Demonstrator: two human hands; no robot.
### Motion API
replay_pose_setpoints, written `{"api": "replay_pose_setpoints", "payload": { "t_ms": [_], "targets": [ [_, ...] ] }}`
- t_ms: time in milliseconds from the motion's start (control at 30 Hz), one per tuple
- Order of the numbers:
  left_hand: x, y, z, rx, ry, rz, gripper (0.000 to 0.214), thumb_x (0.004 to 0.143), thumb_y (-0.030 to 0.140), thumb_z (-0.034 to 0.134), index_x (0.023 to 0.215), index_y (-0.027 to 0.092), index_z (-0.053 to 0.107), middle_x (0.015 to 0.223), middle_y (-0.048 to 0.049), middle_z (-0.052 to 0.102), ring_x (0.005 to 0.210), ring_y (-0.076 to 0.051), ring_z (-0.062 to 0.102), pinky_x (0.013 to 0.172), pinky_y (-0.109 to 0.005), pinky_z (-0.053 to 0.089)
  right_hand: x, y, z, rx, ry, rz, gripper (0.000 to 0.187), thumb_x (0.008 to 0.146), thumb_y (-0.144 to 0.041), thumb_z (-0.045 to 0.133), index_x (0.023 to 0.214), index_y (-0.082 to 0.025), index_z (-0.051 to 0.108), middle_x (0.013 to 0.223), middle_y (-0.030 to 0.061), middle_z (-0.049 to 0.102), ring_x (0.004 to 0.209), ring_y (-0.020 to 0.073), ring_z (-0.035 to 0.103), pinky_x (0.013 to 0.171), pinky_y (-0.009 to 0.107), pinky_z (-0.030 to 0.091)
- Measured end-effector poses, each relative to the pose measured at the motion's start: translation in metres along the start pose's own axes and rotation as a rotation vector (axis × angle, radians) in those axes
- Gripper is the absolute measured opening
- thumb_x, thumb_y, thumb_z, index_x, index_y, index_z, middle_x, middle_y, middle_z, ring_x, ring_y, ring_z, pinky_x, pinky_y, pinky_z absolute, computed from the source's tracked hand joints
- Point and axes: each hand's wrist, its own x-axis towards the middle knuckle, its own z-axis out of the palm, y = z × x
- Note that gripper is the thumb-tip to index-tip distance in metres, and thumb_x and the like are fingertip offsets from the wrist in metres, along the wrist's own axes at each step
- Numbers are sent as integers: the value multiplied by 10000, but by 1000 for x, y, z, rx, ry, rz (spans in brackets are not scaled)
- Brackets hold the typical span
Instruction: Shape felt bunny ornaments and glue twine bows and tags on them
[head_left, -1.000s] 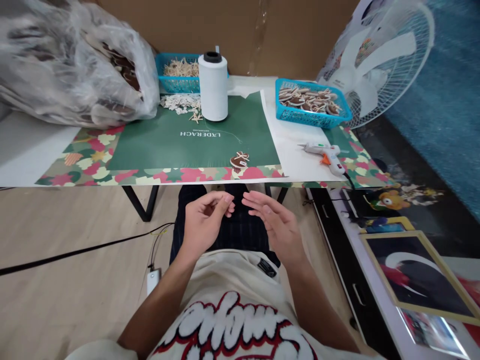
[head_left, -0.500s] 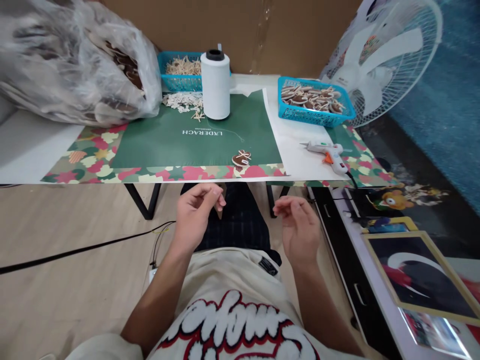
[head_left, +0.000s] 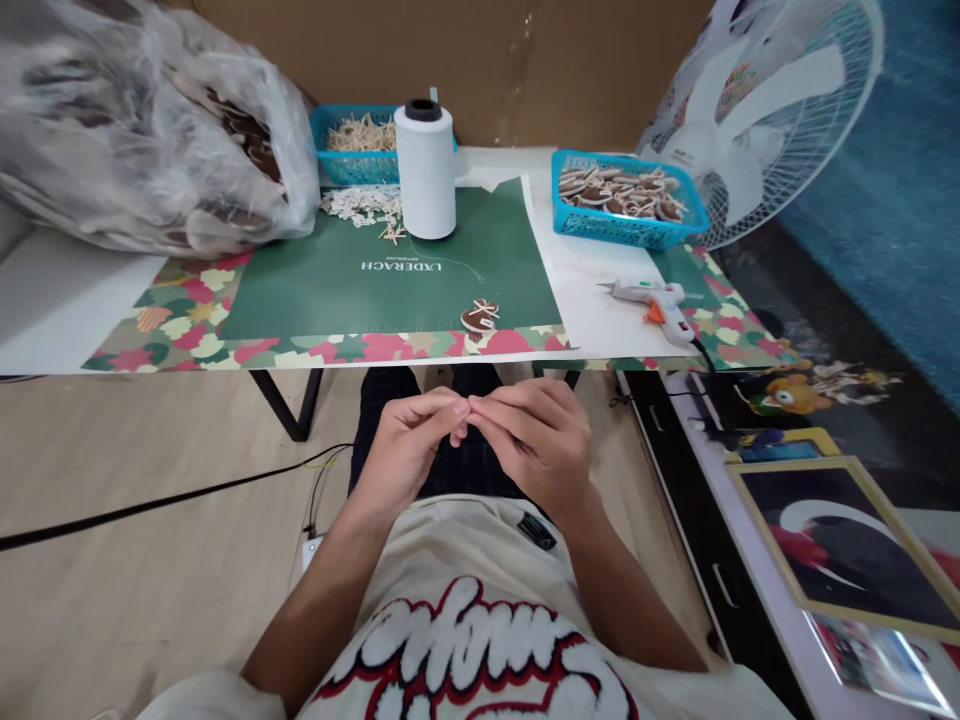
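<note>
In front of my lap, just below the table edge, my left hand (head_left: pixel 415 440) and my right hand (head_left: pixel 538 437) meet at their fingertips. Both hands are closed in a pinch. Whatever sits between the fingers is too small or hidden to make out. Above them on the green sheet (head_left: pixel 315 290) lies a brown shoe-shaped piece (head_left: pixel 478 317) with a pale bow and a small white label. A tall white thread cone (head_left: pixel 425 180) stands farther back, a thin thread trailing from it over the sheet.
Behind the cone are a blue basket (head_left: pixel 321 150) of pale bows and a pile of white tags (head_left: pixel 360 205). A plastic bag (head_left: pixel 150 130) bulges at left. On the right are another blue basket (head_left: pixel 615 228) of brown pieces, a glue gun (head_left: pixel 652 300) and a fan (head_left: pixel 757 130).
My right hand has moved left and its fingers have closed against those of my left hand. The things on the table have stayed put.
</note>
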Motion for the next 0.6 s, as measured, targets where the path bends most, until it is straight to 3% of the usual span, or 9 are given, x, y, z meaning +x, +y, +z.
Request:
{"api": "replay_pose_setpoints", "payload": {
  "t_ms": [167,233,367,500,600],
  "targets": [
    [1,-4,-9,231,128,90,205,889,396,797,844,207,859,936,-91,753,782,-173,618,668,-287,505,-3,0,-3,27,129,66,148,977,-249,671,939,-324,793,874,37,776,780,216,694,754,397,539],
    [2,-5,-14,243,187,107,231,911,422,769,931,213,866,931,-85,758,768,-168,617,668,-285,506,-5,2,-5,71,176,119,180,1007,-265,615,882,-289,743,833,48,735,756,213,673,710,376,540],
    [4,-4,-24,247,197,78,261,914,442,757,964,206,858,889,-73,754,772,-161,615,685,-270,498,-22,21,-13,88,92,157,227,1025,-266,572,813,-251,652,738,25,646,681,176,602,642,318,500],
    [15,-3,-34,340,169,81,228,879,439,791,924,222,846,918,-64,777,777,-158,630,702,-262,505,-50,48,-34,35,33,199,88,977,-231,672,941,-247,750,887,57,763,786,192,689,655,318,531],
    [35,1,-41,448,172,125,228,873,445,785,922,229,837,917,-59,783,780,-164,645,733,-277,513,-73,68,-57,-40,60,298,55,940,-262,730,909,-251,774,843,45,769,695,187,655,605,319,507]
  ]
}}
